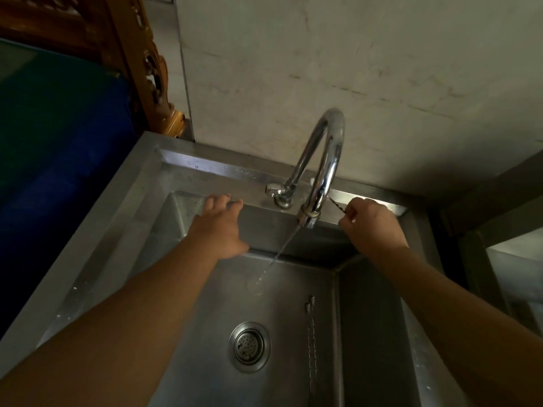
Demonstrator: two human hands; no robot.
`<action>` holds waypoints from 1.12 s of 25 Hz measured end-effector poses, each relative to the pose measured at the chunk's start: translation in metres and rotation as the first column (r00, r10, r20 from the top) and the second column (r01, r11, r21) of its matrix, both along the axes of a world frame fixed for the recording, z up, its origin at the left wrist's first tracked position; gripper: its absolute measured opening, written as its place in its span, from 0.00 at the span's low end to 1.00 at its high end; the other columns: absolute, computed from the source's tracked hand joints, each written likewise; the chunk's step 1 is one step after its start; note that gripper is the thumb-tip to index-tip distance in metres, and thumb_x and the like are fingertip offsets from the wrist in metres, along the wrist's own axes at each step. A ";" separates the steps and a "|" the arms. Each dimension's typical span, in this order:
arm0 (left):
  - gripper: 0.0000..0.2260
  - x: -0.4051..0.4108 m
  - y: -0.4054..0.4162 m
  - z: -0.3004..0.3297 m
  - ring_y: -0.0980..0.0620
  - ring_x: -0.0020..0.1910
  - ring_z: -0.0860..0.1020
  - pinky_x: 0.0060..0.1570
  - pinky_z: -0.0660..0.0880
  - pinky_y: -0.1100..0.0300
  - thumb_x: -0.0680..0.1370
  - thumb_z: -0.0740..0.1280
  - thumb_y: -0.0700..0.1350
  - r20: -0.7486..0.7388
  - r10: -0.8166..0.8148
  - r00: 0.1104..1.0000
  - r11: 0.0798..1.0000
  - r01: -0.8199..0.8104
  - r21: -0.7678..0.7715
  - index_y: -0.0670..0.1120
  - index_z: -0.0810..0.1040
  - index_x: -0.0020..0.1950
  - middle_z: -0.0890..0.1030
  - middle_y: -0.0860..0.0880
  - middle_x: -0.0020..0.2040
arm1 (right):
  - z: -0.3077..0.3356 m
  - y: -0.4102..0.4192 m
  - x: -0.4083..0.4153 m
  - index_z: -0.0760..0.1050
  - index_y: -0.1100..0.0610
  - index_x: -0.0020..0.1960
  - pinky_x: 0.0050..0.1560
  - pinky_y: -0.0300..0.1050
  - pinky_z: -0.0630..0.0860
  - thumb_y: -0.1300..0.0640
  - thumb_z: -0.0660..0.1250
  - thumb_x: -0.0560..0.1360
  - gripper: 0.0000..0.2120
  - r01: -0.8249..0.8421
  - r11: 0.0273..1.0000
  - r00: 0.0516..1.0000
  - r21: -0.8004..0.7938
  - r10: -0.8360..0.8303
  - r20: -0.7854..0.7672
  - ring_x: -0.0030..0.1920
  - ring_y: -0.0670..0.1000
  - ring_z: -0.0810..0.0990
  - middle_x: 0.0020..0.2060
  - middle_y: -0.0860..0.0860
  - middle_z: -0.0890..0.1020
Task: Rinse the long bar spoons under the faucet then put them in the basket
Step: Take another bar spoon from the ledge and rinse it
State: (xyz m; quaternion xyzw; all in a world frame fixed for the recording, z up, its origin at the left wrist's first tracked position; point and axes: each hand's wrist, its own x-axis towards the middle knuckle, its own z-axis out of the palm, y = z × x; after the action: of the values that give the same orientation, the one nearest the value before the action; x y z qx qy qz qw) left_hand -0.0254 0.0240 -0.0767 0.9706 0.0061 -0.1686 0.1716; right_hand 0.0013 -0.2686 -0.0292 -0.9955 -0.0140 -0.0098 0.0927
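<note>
Forearms; spoon [336,204] pinched in right fingers [349,214]

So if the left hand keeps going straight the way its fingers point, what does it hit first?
The left hand already has its fingers at the sink's back rim. Past that ledge, it would likely meet the wall. The faucet base sits to its right, probably off that line.

Right hand [370,227] gripping bar spoon [336,204] beside faucet [324,160]

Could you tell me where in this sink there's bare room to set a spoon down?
Bare basin floor lies left of the drain, below the left hand. Right of the drain is taken: bar spoons lie along the wall. The faucet and right hand crowd the back.
</note>
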 end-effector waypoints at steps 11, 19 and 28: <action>0.04 -0.093 -0.049 -0.006 0.50 0.45 0.84 0.43 0.78 0.60 0.79 0.72 0.46 -0.326 0.292 0.899 0.471 -0.432 -0.769 0.50 0.85 0.46 0.88 0.43 0.45 | -0.009 0.064 -0.133 0.82 0.50 0.40 0.35 0.45 0.81 0.58 0.74 0.72 0.04 0.271 0.715 0.950 0.644 -0.090 -0.300 0.30 0.46 0.82 0.33 0.51 0.85; 0.04 -0.124 -0.058 0.000 0.54 0.42 0.87 0.38 0.81 0.64 0.76 0.75 0.48 -0.361 0.371 0.856 0.098 -0.422 -0.901 0.50 0.88 0.48 0.89 0.50 0.43 | -0.020 0.097 -0.163 0.83 0.54 0.39 0.42 0.53 0.81 0.60 0.72 0.71 0.03 0.304 0.617 0.926 0.726 -0.013 -0.376 0.38 0.58 0.85 0.34 0.55 0.86; 0.09 -0.125 -0.060 -0.011 0.58 0.39 0.86 0.42 0.83 0.58 0.68 0.77 0.58 -0.317 0.369 0.874 0.194 -0.406 -0.893 0.56 0.89 0.45 0.89 0.52 0.40 | -0.022 0.092 -0.170 0.83 0.66 0.47 0.35 0.40 0.82 0.68 0.70 0.75 0.04 0.436 0.416 0.860 0.798 0.068 -0.505 0.31 0.50 0.83 0.31 0.55 0.84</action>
State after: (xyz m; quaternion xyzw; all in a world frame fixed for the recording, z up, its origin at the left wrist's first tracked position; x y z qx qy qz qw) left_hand -0.1499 -0.0356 -0.0875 0.6453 0.1526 -0.1061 0.7409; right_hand -0.1692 -0.1765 -0.0512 -0.7584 0.1295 0.2115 0.6028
